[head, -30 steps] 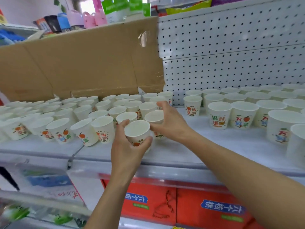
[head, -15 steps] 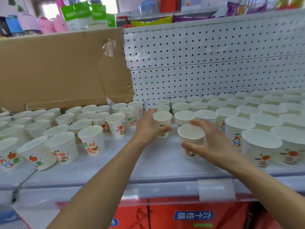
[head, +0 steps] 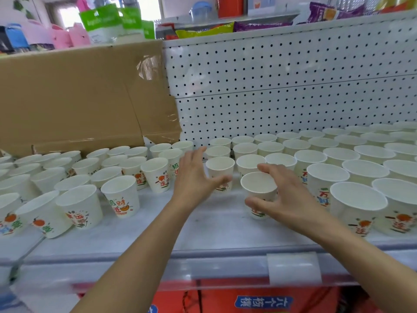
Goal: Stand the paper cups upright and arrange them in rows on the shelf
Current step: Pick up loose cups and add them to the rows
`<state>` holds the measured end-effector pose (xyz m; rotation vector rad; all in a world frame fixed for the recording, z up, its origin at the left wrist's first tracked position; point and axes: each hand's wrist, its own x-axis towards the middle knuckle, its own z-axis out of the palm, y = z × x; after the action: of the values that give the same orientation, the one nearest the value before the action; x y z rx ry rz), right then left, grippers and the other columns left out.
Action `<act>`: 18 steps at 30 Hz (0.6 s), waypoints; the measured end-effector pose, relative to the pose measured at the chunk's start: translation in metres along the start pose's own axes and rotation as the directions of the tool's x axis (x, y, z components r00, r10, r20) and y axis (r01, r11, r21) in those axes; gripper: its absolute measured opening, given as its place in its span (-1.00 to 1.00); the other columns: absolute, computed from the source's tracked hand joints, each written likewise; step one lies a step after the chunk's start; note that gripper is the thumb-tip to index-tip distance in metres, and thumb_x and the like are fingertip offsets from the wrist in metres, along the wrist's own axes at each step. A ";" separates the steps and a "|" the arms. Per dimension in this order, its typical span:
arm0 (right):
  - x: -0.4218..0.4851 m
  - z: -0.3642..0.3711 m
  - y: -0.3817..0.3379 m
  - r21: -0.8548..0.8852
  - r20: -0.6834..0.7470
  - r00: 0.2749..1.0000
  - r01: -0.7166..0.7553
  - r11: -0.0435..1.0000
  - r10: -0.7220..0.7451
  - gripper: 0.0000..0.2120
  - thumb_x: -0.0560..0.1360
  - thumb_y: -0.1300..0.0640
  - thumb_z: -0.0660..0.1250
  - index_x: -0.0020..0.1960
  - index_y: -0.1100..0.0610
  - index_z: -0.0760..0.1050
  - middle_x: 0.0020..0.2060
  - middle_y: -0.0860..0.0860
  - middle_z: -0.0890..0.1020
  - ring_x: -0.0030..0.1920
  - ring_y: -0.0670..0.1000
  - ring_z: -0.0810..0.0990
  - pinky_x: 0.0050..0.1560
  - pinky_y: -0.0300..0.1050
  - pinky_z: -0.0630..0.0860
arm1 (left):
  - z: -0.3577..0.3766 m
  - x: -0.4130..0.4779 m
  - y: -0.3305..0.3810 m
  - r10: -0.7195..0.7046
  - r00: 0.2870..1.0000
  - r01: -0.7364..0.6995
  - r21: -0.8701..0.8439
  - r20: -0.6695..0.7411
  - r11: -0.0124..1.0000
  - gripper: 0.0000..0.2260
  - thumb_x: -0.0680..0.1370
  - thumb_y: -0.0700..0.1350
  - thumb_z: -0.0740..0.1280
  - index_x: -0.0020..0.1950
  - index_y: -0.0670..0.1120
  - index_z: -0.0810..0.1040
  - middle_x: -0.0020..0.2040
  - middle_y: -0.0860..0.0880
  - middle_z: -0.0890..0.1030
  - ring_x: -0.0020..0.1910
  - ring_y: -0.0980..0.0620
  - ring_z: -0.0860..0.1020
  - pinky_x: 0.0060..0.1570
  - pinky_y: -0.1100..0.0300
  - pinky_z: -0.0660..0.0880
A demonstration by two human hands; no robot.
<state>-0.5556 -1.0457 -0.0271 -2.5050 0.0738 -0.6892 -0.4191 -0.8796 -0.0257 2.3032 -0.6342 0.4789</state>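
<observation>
Our left hand (head: 195, 177), fingers straight, touches rear paper cup (head: 220, 170); right hand (head: 287, 199) grasps front paper cup (head: 258, 188), aligning rows.

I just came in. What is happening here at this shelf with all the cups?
A person is arranging printed paper cups in rows on a white shop shelf. The right grip, a bare hand, curls round the front cup, next to the neat rows on the right. The left grip is spread around a neighbouring cup; whether it holds that cup is unclear. The cups on the left stand less evenly.
</observation>
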 end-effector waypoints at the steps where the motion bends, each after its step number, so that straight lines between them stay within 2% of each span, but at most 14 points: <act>1: 0.000 -0.001 -0.001 0.006 0.010 1.000 0.003 1.000 -0.003 -0.27 0.37 -0.14 0.45 0.45 0.00 0.26 0.36 -0.06 0.37 0.39 -0.07 0.26 0.30 -0.23 0.19 | -0.008 -0.003 -0.004 0.042 0.997 -0.036 0.074 -0.072 0.997 -0.21 0.36 0.24 0.47 0.48 -0.01 0.27 0.39 -0.01 0.36 0.38 -0.02 0.27 0.34 0.07 0.28; 3: 0.002 -0.004 -0.002 0.018 0.031 0.999 -0.006 1.000 0.005 -0.26 0.39 -0.18 0.42 0.47 0.00 0.23 0.39 -0.07 0.34 0.41 -0.07 0.25 0.36 -0.15 0.20 | -0.027 -0.006 -0.018 0.114 0.970 -0.058 0.248 -0.217 0.967 -0.34 0.45 0.18 0.41 0.45 -0.06 0.32 0.35 -0.06 0.41 0.35 -0.07 0.31 0.29 0.04 0.29; 5: 0.004 -0.005 -0.005 0.025 0.044 0.999 -0.026 0.999 0.025 -0.26 0.41 -0.20 0.39 0.48 0.00 0.21 0.41 -0.07 0.34 0.42 -0.07 0.25 0.37 -0.11 0.21 | -0.043 -0.005 -0.036 0.124 0.954 -0.008 0.392 -0.272 0.920 -0.43 0.49 0.10 0.40 0.41 -0.13 0.38 0.28 -0.14 0.50 0.28 -0.16 0.39 0.25 -0.01 0.30; 8: 0.006 -0.005 -0.010 0.004 0.062 0.998 -0.032 0.999 0.031 -0.31 0.43 -0.19 0.37 0.47 -0.01 0.23 0.39 -0.06 0.37 0.39 -0.06 0.28 0.31 -0.11 0.25 | -0.055 -0.001 -0.055 0.048 0.986 0.066 0.627 -0.162 0.776 -0.55 0.52 0.02 0.34 0.36 -0.12 0.43 0.15 -0.14 0.61 0.19 -0.19 0.48 0.22 -0.02 0.26; 10: 0.007 -0.007 -0.014 -0.029 0.076 0.997 -0.018 0.999 0.021 -0.35 0.44 -0.17 0.37 0.45 -0.02 0.26 0.37 -0.06 0.39 0.37 -0.05 0.29 0.29 -0.12 0.27 | -0.059 -0.003 -0.052 0.018 0.994 0.055 0.642 -0.108 0.765 -0.67 0.53 -0.09 0.30 0.29 -0.05 0.53 0.07 -0.11 0.65 0.16 -0.14 0.51 0.20 0.00 0.23; 13: 0.005 -0.016 -0.017 -0.114 0.136 0.991 0.020 0.993 -0.004 -0.37 0.45 -0.18 0.35 0.45 -0.04 0.25 0.37 -0.08 0.39 0.37 -0.06 0.27 0.30 -0.12 0.28 | -0.063 -0.017 -0.034 0.078 0.994 -0.030 0.500 -0.075 0.866 -0.75 0.55 -0.18 0.31 0.17 0.02 0.64 0.05 -0.03 0.68 0.09 -0.07 0.56 0.13 0.05 0.31; 15: 0.004 -0.025 -0.019 -0.172 0.190 0.982 0.042 0.984 -0.009 -0.36 0.44 -0.16 0.35 0.45 -0.05 0.24 0.36 -0.09 0.39 0.36 -0.06 0.29 0.29 -0.12 0.29 | -0.062 -0.034 -0.015 0.115 0.993 -0.105 0.228 -0.030 0.968 -0.79 0.55 -0.21 0.35 0.13 -0.01 0.66 0.03 0.06 0.66 0.05 0.04 0.56 0.07 0.18 0.40; 16: 0.003 -0.031 -0.019 -0.193 0.206 0.979 0.045 0.980 -0.004 -0.36 0.44 -0.15 0.37 0.45 -0.06 0.24 0.35 -0.10 0.41 0.34 -0.06 0.31 0.27 -0.12 0.31 | -0.061 -0.043 -0.004 0.136 0.990 -0.138 0.092 0.030 0.986 -0.81 0.54 -0.21 0.36 0.10 -0.01 0.67 0.00 0.11 0.63 0.03 0.11 0.54 0.04 0.29 0.39; 18: 0.005 -0.042 -0.019 -0.228 0.241 0.970 0.041 0.973 0.016 -0.35 0.41 -0.13 0.40 0.43 -0.06 0.26 0.32 -0.09 0.44 0.30 -0.06 0.36 0.25 -0.11 0.35 | -0.055 -0.054 0.015 0.220 0.963 -0.215 -0.050 0.154 0.975 -0.83 0.54 -0.20 0.38 0.06 0.02 0.67 -0.03 0.17 0.61 0.02 0.19 0.51 0.04 0.40 0.38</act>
<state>-0.5735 -1.0513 0.0156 -2.7967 0.0521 -0.3932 -0.4798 -0.8344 -0.0066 2.2665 -0.9739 0.3852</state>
